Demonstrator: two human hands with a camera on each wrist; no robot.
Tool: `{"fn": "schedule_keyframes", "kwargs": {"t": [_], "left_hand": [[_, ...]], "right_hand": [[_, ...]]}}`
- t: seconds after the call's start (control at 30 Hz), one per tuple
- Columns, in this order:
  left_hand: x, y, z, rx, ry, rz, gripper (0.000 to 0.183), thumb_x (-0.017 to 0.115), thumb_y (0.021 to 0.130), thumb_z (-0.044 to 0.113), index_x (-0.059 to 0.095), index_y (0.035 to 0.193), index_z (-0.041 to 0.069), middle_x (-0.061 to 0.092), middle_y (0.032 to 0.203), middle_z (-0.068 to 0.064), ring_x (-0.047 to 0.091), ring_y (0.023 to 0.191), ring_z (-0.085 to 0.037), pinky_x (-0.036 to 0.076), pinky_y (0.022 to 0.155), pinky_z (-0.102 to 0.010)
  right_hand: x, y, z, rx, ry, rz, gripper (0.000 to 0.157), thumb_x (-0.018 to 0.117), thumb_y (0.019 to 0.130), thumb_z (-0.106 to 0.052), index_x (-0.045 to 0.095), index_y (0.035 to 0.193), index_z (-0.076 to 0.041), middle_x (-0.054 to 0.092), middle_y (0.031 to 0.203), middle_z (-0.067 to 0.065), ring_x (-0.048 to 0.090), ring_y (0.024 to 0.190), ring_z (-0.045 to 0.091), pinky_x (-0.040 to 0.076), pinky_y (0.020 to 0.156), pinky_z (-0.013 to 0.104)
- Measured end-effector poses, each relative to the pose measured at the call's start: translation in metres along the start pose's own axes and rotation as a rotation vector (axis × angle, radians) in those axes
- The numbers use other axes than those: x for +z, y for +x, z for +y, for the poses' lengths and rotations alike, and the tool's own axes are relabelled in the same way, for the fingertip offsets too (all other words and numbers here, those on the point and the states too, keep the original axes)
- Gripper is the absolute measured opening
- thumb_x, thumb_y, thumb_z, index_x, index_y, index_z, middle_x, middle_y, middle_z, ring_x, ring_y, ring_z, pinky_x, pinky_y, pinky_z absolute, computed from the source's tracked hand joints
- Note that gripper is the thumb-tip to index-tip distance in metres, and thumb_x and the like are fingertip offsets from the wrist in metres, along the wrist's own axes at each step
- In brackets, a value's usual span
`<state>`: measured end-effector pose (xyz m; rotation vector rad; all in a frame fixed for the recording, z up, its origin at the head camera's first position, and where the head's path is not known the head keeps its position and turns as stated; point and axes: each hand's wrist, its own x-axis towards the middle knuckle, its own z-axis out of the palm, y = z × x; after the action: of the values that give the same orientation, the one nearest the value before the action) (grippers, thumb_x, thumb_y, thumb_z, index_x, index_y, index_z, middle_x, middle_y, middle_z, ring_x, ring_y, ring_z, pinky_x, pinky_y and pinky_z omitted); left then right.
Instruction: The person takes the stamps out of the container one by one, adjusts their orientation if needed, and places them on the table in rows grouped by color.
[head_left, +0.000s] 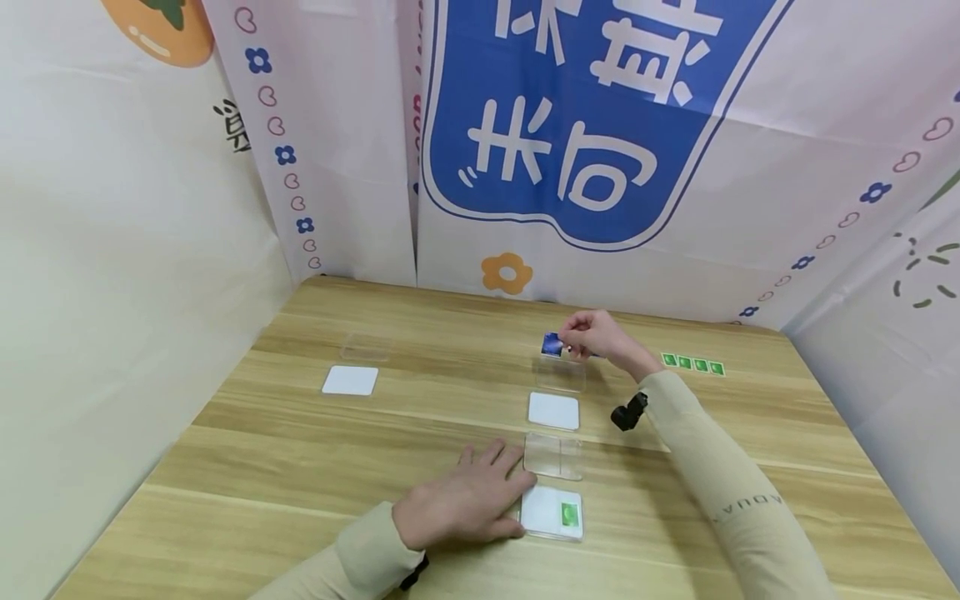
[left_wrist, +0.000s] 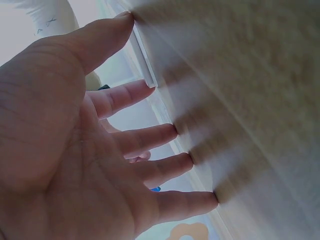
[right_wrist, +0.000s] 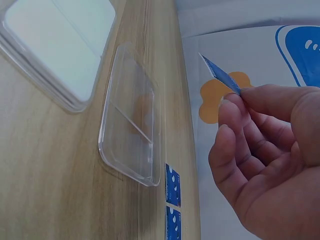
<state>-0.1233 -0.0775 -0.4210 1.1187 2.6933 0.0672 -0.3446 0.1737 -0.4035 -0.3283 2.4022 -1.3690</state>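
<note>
My right hand [head_left: 600, 337] pinches a small blue stamp-like card [right_wrist: 220, 73] between thumb and index finger, raised over the back of the table. Two similar blue cards [right_wrist: 173, 187] lie on the wood below it, beside a clear plastic lid [right_wrist: 132, 115]. My left hand [head_left: 468, 496] rests on the table with its fingers spread, thumb and index fingertip at the left edge of a clear case with a white insert [head_left: 540, 510]. On that insert's right side sits a green stamp-like card [head_left: 569, 514]. Just behind that case lies another clear lid [head_left: 553, 456].
A second white-filled case [head_left: 553, 411] stands between the two lids. Several green stamp-like cards [head_left: 693, 364] form a row at the back right. At the left are another white-filled case [head_left: 350, 380] and a clear lid [head_left: 366, 347]. Printed curtains [head_left: 360, 167] border the table.
</note>
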Motion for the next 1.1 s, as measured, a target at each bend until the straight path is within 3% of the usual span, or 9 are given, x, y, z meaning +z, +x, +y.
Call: {"fn": "schedule_keyframes", "kwargs": {"t": [0.2, 0.53, 0.77, 1.1], "left_hand": [[0.001, 0.000, 0.000, 0.005, 0.009, 0.008, 0.053, 0.059, 0.091, 0.057, 0.047, 0.133, 0.027, 0.035, 0.154, -0.011, 0.036, 0.142, -0.037, 0.044, 0.101, -0.063], [0.001, -0.001, 0.000, 0.006, 0.001, 0.004, 0.055, 0.059, 0.091, 0.057, 0.046, 0.136, 0.027, 0.035, 0.154, -0.011, 0.036, 0.142, -0.037, 0.043, 0.101, -0.064], [0.001, -0.002, 0.000, 0.008, -0.017, 0.000, 0.056, 0.059, 0.091, 0.057, 0.045, 0.138, 0.028, 0.034, 0.154, -0.010, 0.036, 0.142, -0.038, 0.042, 0.102, -0.064], [0.000, -0.002, 0.001, -0.014, -0.041, -0.026, 0.059, 0.059, 0.091, 0.058, 0.043, 0.141, 0.031, 0.030, 0.158, -0.009, 0.033, 0.144, -0.038, 0.039, 0.104, -0.065]], "right_hand": [[-0.001, 0.006, 0.003, 0.010, 0.004, -0.005, 0.018, 0.062, 0.097, -0.015, 0.063, 0.106, 0.000, 0.066, 0.091, 0.022, 0.062, 0.069, 0.020, 0.056, 0.068, 0.036], [-0.003, 0.017, 0.010, 0.058, -0.039, 0.026, 0.016, 0.061, 0.097, -0.017, 0.064, 0.105, -0.004, 0.067, 0.091, 0.017, 0.063, 0.074, 0.023, 0.058, 0.073, 0.042], [-0.002, 0.023, 0.011, 0.069, -0.092, 0.018, 0.019, 0.060, 0.098, -0.018, 0.063, 0.107, -0.001, 0.068, 0.096, 0.018, 0.061, 0.071, 0.017, 0.057, 0.069, 0.036], [-0.003, 0.032, 0.015, 0.099, -0.159, 0.041, 0.019, 0.059, 0.098, -0.020, 0.065, 0.107, -0.004, 0.068, 0.095, 0.013, 0.064, 0.076, 0.023, 0.055, 0.066, 0.033]]}}
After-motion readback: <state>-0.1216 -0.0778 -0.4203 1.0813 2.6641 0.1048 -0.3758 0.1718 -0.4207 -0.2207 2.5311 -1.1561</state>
